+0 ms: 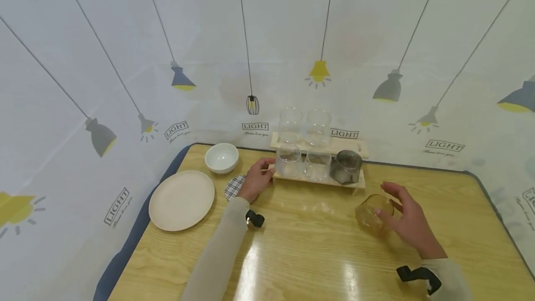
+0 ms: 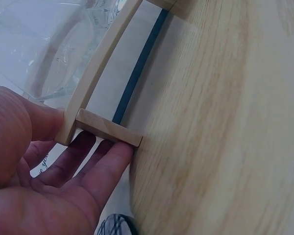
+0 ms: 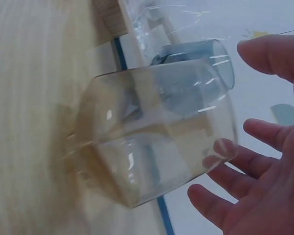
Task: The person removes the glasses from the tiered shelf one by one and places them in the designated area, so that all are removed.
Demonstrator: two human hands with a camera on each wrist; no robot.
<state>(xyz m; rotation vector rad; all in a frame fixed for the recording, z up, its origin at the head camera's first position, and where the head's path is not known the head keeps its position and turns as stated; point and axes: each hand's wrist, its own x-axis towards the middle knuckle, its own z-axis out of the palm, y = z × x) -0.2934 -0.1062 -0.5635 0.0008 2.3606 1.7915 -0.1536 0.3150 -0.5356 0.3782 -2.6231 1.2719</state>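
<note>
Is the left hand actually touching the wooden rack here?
Touching. The left wrist view shows it: the left hand has its thumb against the end of the wooden rack and a fingertip on the rack's end leg, with no gap visible.

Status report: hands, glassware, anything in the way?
Left hand grips wooden rack. Right hand loosely spread at amber glass. Possibly in the way: grey cup, rack's front right end.

The right grip (image 3: 284, 171) is spread beside a tinted glass (image 3: 161, 147).
</note>
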